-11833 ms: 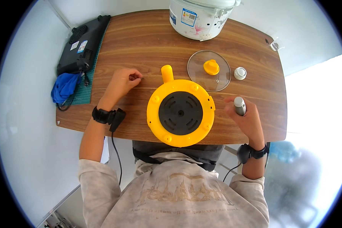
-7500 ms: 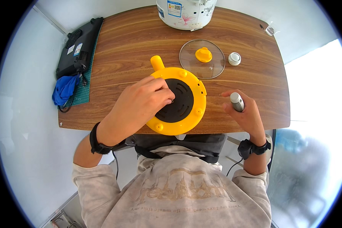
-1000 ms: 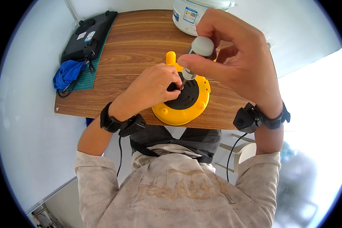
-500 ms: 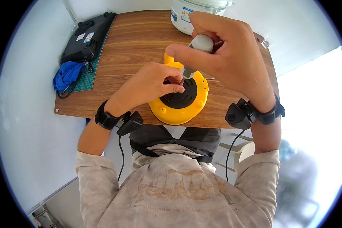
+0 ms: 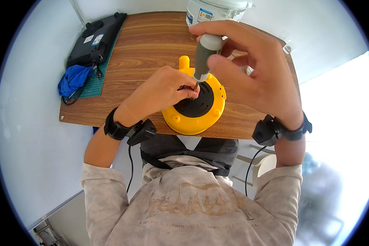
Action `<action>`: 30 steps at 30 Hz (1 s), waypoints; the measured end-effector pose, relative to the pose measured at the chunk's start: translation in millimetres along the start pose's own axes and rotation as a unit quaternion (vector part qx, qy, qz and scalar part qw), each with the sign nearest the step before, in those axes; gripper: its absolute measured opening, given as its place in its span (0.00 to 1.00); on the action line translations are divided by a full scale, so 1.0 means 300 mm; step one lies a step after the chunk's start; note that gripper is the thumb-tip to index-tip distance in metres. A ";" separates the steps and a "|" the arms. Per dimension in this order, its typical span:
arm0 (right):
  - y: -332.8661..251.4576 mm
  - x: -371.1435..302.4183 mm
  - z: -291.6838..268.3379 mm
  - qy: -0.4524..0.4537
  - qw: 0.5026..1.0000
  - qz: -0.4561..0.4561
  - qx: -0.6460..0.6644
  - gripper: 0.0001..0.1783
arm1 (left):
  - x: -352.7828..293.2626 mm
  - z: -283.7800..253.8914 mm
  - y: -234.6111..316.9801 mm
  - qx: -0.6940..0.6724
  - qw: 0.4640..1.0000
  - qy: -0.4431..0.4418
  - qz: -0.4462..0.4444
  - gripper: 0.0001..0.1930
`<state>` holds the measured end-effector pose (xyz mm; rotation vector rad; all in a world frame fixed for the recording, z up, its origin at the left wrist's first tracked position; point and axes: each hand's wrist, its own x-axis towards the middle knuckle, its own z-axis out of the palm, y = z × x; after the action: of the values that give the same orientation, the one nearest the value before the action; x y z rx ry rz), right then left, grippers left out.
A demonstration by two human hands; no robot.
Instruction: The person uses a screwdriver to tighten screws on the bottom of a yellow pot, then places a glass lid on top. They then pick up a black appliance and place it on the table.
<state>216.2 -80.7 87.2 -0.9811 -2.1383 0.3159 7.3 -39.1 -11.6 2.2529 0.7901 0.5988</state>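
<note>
A screwdriver [image 5: 203, 57] with a grey-green handle stands nearly upright, its shaft pointing down at the black slotted centre [image 5: 196, 100] of a round yellow appliance base [image 5: 180, 127]. My right hand [image 5: 254, 69] is loosely closed round the handle, thumb on its right side and forefinger reaching past its top. My left hand [image 5: 168, 88] pinches the lower end of the shaft just over the black part. Its fingertips hide the tip, and whether a screw is there cannot be seen.
At the back left, a black flat appliance [image 5: 94, 39] and a bunched blue cloth [image 5: 74, 80] lie on a green cutting mat [image 5: 95, 87]. A white cooker-like appliance [image 5: 197, 18] stands at the back of the wooden table [image 5: 151, 37]. Each wrist wears a black strapped device [image 5: 141, 132].
My right thumb has slid rightward across the handle while the forefinger has moved left. More of the screwdriver shows, and my right hand sits slightly farther right. The left hand keeps its pinch.
</note>
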 end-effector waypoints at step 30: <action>-0.023 0.015 -0.096 -0.114 0.992 -0.024 -0.052 0.20 | -0.001 -0.003 0.020 0.017 0.999 -0.027 0.001 0.07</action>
<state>231.3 -84.3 113.0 -0.9908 -2.4036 0.3083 8.8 -42.6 -6.9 2.2918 0.7761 0.5276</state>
